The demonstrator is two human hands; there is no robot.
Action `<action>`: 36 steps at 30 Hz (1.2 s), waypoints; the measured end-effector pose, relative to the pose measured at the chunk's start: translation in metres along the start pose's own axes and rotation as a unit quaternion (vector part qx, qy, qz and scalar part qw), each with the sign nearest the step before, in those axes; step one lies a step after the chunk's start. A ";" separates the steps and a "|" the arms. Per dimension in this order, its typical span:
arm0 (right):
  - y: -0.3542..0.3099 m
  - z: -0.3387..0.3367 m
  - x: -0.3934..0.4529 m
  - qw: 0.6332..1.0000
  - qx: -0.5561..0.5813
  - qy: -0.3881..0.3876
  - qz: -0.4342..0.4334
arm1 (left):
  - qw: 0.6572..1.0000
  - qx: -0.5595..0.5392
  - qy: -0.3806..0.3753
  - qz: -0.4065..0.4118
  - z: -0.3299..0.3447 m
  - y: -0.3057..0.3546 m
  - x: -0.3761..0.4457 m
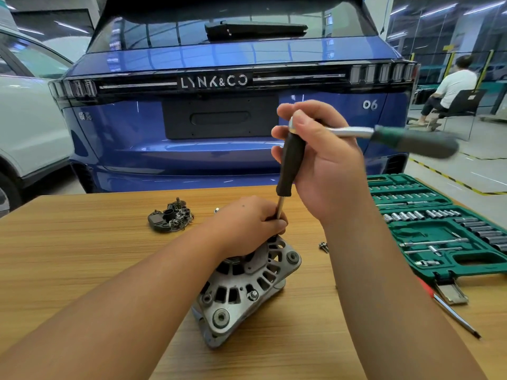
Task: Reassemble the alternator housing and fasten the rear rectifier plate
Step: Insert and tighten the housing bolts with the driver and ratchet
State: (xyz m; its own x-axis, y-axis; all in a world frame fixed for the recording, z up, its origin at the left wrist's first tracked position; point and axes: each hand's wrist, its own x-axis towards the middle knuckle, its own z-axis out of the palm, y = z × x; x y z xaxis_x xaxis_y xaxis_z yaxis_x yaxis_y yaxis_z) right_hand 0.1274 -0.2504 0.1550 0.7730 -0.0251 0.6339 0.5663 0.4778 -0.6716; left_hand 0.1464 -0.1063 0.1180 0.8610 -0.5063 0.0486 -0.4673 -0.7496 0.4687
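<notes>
On the wooden table (82,242) the alternator housing (247,292) is lying tilted, a cast-metal lump that looks heavy, rigid and slick, best steadied by its ribbed rim. The left hand (247,220) is pinching the driver shaft down at the housing while the right hand (321,160) is wrapping around the ratchet (397,138) on top. Well behind, the rectifier plate (170,218) is waiting, fragile-looking.

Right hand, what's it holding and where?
The right hand grips the ratchet at its head end, atop the black extension handle; the green grip sticks out free.
</notes>
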 end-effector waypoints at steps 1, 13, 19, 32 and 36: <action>0.002 0.000 0.000 0.992 -0.104 0.006 -0.072 | 1.000 0.001 -0.001 0.001 0.000 0.001 0.000; -0.006 -0.012 0.004 0.951 -0.253 -0.164 -0.073 | 1.000 -0.016 0.002 0.005 -0.001 0.002 -0.003; -0.006 -0.028 0.010 0.967 -0.104 -0.224 0.054 | 1.000 -0.005 0.012 0.018 0.000 -0.003 0.000; -0.003 -0.031 0.004 0.971 0.064 -0.219 0.066 | 0.999 -0.048 0.009 0.003 0.004 -0.007 0.002; -0.004 -0.012 0.003 0.994 -0.101 -0.030 0.041 | 1.000 -0.003 0.005 0.015 0.001 -0.004 0.001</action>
State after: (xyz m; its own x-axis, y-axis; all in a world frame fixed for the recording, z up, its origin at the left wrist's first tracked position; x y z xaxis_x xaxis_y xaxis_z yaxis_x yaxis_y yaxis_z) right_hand 0.1310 -0.2633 0.1548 0.8044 0.0619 0.5909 0.5521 0.2894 -0.7819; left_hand 0.1494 -0.1043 0.1147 0.8491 -0.5233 0.0717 -0.4909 -0.7318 0.4728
